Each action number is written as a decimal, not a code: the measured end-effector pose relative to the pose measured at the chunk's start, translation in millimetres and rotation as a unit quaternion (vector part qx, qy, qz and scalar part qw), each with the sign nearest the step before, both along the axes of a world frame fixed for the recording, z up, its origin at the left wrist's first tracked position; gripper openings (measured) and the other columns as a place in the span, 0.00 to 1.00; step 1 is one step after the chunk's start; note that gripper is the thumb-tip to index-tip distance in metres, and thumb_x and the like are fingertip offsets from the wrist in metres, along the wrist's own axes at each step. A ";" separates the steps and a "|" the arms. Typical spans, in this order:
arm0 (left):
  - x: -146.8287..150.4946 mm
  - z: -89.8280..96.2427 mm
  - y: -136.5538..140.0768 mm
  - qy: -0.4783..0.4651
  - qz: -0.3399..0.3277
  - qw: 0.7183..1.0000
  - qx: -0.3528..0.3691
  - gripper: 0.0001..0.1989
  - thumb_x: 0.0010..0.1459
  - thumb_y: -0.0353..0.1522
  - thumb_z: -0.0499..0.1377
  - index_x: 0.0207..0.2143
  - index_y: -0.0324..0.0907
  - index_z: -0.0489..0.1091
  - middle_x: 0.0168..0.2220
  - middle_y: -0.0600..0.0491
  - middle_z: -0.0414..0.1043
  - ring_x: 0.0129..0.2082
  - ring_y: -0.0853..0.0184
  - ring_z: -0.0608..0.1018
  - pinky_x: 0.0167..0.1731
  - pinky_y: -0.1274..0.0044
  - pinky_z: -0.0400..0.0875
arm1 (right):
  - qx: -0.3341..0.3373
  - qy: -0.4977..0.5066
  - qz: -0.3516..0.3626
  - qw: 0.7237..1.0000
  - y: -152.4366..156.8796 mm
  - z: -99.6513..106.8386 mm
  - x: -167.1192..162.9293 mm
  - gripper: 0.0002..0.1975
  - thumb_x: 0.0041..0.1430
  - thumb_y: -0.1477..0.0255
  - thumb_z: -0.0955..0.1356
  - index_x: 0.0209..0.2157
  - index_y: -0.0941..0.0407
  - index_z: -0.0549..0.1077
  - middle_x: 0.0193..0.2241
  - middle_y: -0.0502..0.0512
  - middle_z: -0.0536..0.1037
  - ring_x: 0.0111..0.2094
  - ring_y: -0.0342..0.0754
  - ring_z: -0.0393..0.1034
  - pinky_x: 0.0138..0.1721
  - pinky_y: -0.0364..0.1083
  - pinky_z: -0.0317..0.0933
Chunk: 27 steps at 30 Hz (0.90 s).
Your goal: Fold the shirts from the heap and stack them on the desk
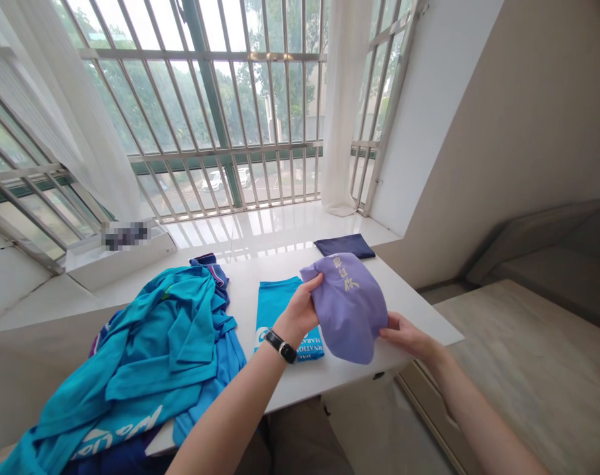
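A light purple folded garment (349,310) with pale printed characters hangs between my two hands, above the right part of the white table (413,323). My left hand (302,303), with a black-strapped watch on the wrist, grips its upper left edge. At its lower right edge, my right hand (403,335) pinches the cloth. Behind my left hand lies a folded turquoise shirt (277,300) with white lettering, partly hidden by the hand and the purple cloth. Past the purple garment rests a folded navy garment (347,246).
A loose heap of turquoise and blue clothes (166,336) covers the table's left side and hangs over its front. A white box (119,254) sits on the window sill (280,224). Barred windows stand behind, and a bed-like surface (542,356) is at the right.
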<state>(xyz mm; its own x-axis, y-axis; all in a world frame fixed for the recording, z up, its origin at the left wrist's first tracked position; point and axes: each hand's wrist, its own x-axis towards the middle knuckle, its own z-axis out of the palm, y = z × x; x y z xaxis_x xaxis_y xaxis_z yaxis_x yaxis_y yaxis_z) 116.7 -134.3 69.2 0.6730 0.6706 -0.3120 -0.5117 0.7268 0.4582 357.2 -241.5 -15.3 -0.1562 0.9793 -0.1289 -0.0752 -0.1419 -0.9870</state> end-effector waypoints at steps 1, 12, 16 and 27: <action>-2.1 4.4 2.3 -0.004 0.002 1.000 -0.005 0.10 0.63 0.30 0.59 0.44 0.32 0.73 0.39 0.43 0.79 0.42 0.59 0.81 0.48 0.71 0.74 | 0.000 0.029 -0.022 0.999 2.1 -3.2 -5.2 0.24 0.44 0.59 0.76 0.42 0.57 0.79 0.42 0.60 0.82 0.46 0.61 0.75 0.53 0.59 0.63; -45.5 32.1 24.7 -0.032 0.094 0.995 -0.007 0.13 0.69 0.30 0.51 0.46 0.31 0.71 0.36 0.44 0.79 0.42 0.60 0.82 0.49 0.70 0.75 | 0.017 0.403 -0.157 0.902 18.0 15.9 -110.7 0.32 0.48 0.40 0.68 0.47 0.47 0.76 0.51 0.54 0.78 0.59 0.60 0.65 0.57 0.60 0.61; -84.4 21.4 37.5 0.002 0.086 0.996 -0.002 0.12 0.68 0.29 0.52 0.47 0.30 0.71 0.37 0.43 0.80 0.42 0.59 0.82 0.48 0.70 0.76 | -0.011 0.411 -0.174 0.895 14.7 25.6 -150.4 0.20 0.57 0.65 0.72 0.52 0.46 0.72 0.51 0.50 0.79 0.51 0.52 0.73 0.47 0.51 0.71; -132.6 -53.6 68.6 0.087 0.137 0.983 -0.085 0.13 0.64 0.25 0.55 0.50 0.31 0.70 0.35 0.44 0.79 0.34 0.62 0.83 0.41 0.73 0.78 | -0.159 0.390 -0.154 0.894 30.3 10.8 -204.8 0.11 0.62 0.67 0.68 0.46 0.53 0.73 0.38 0.53 0.83 0.34 0.49 0.78 0.39 0.52 0.73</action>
<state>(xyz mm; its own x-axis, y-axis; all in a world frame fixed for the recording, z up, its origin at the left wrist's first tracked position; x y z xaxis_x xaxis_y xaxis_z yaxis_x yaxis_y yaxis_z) -15.9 -65.7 15.6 0.4004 0.7475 -0.5300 -0.6232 0.6462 0.4406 152.4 -211.2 -4.5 -0.0492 0.9247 -0.3775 -0.8067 -0.2597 -0.5309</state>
